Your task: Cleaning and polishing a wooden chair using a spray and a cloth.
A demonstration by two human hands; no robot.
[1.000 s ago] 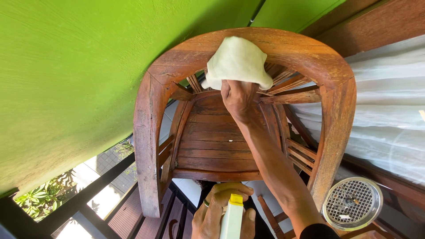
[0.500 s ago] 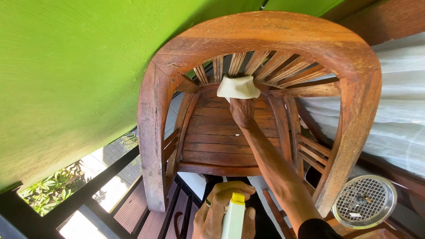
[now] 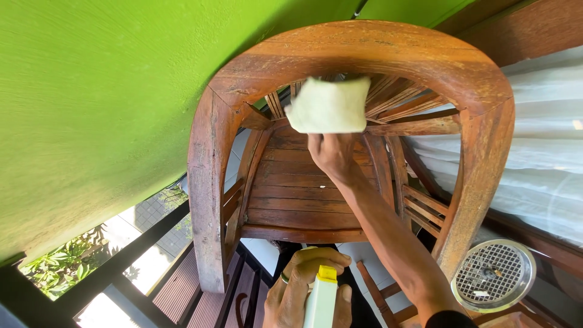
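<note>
A curved wooden armchair with a slatted back and seat fills the middle of the head view. My right hand reaches into it and holds a pale folded cloth against the back slats, just under the curved top rail. My left hand is at the bottom edge, closed around a white spray bottle with a yellow top. The bottle's lower part is cut off by the frame.
A bright green wall runs along the left. A dark railing with plants beyond it is at the lower left. White curtain fabric hangs at the right, above a round metal grille.
The cloth went from the top rail down onto the back slats, then up a little again under the rail. The chair looms larger in view. My left hand kept the bottle.
</note>
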